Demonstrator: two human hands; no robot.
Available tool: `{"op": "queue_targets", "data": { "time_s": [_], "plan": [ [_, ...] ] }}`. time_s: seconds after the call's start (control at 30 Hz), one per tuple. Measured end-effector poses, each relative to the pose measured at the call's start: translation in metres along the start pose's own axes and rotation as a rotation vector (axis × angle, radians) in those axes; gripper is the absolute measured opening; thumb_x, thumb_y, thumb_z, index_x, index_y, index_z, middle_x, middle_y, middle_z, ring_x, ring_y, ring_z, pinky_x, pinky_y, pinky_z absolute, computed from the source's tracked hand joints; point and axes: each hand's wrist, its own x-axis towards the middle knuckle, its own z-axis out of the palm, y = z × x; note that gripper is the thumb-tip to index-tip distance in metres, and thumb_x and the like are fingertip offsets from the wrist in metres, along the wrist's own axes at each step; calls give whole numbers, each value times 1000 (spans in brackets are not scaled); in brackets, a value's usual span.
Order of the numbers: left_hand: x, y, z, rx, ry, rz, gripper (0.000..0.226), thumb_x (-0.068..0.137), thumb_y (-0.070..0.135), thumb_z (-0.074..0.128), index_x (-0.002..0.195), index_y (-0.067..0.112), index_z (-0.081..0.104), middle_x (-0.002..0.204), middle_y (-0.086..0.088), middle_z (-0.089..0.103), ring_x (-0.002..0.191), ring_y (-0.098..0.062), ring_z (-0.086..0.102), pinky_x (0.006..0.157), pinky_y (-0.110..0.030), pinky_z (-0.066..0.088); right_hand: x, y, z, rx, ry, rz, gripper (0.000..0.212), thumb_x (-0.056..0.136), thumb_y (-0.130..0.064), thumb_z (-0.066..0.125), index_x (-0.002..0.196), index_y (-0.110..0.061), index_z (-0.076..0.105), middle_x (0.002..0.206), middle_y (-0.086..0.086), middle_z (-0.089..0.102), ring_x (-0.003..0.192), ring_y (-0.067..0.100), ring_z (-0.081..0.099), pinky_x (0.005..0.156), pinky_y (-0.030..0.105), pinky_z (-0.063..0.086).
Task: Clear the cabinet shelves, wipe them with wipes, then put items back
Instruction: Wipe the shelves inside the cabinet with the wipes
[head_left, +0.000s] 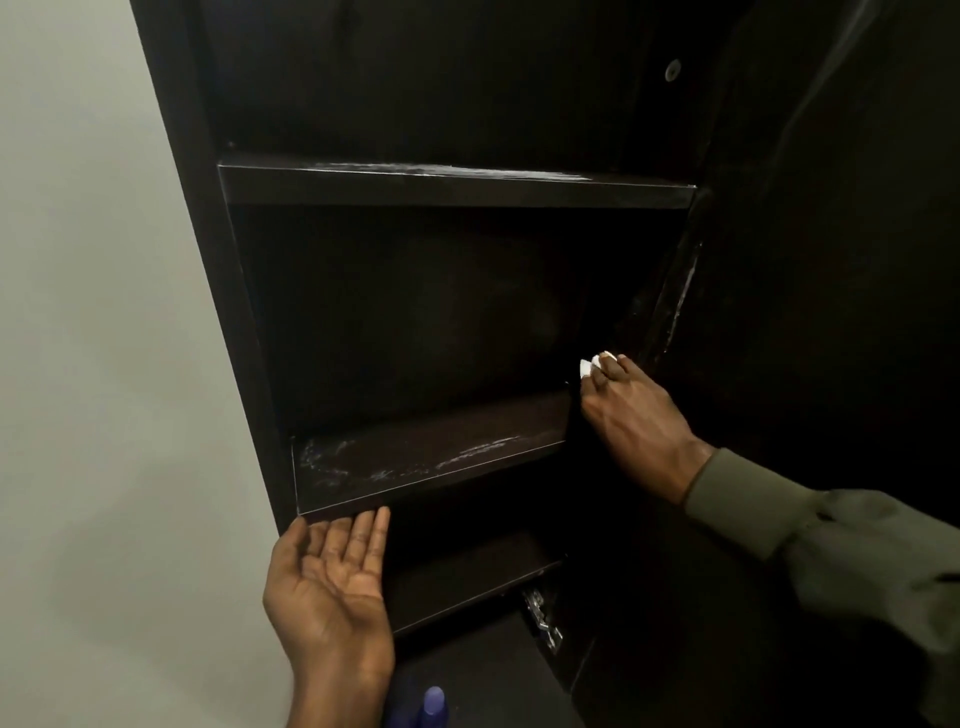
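Head view: dark cabinet w/ shelves bare, so clearing looks done; wiping is the step in hand. R hand is at the right end of the mid shelf, fingers curled and pinching a small white wipe against the cabinet's inner right side, just above the shelf. L hand is palm up, fingers straight and relaxed, holding nothing, tips touching the underside of that shelf's front edge at its left end. Whitish streaks show on the mid shelf and along the top shelf, prob. dust or wet residue. To do it well: sweep back-to-front, work the corners, refold wipe when dirty, L hand under the edge to catch crumbs. A blue object sits at bottom, can't tell what. No brands, labels or writing readable.
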Motion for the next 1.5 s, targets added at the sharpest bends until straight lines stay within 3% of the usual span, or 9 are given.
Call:
{"op": "queue_targets", "data": {
  "time_s": [0.07,0.2,0.27,0.37,0.57,0.77,0.97,1.23,1.5],
  "plan": [
    [-1,0,1,4,3,2,63,98,28,47,153,7,24,156,-18,32,138,-39,41,112,-49,39,10,-5,6,-14,-24,16,49,101,-17,39,145,3,34,152,26,31,145,37,23,121,44,17],
    [-1,1,1,-6,5,-2,65,98,28,48,153,6,22,157,-19,29,139,-39,39,111,-49,40,21,-6,13,105,-42,-11,31,100,-23,43,126,-12,57,144,17,43,143,34,26,120,43,17],
    [-1,0,1,-6,7,-2,66,98,28,47,154,5,21,157,-20,29,139,-40,39,110,-48,41,16,-1,18,223,38,-28,23,99,-19,46,110,-14,65,130,14,54,135,31,38,116,42,26],
    [-1,-1,-1,-9,14,11,64,98,28,46,153,5,23,157,-19,31,139,-39,40,109,-47,41,2,2,20,356,175,-8,12,88,-10,56,83,-14,66,95,8,61,103,26,56,91,33,48],
    [1,-4,2,-20,27,21,65,97,29,47,153,6,23,156,-18,32,139,-38,39,110,-47,41,-21,-2,-6,424,182,51,13,90,-7,50,89,-9,63,88,9,61,81,28,62,60,32,41],
    [2,-6,5,-39,42,26,63,97,27,48,152,5,26,155,-18,35,139,-38,40,109,-47,43,-34,-8,-15,466,179,-46,15,94,-10,50,95,-15,64,96,4,64,86,23,64,64,31,48],
    [0,-7,2,-41,37,34,62,97,27,47,152,5,27,155,-17,36,140,-37,39,111,-47,41,3,17,-11,411,203,32,18,96,-9,47,99,-9,65,117,12,59,102,27,63,72,36,57],
    [-4,-7,7,-35,42,44,63,98,26,45,153,5,22,158,-19,28,143,-39,33,113,-48,38,0,-4,-11,412,64,32,13,93,-2,50,94,-11,60,97,10,60,89,31,63,59,36,41],
    [-3,-8,9,-29,52,56,64,98,26,43,154,5,19,159,-19,26,143,-39,32,114,-49,37,5,17,-38,371,82,73,20,94,-1,50,108,-11,59,110,12,59,102,28,59,77,36,51]
  ]
}}
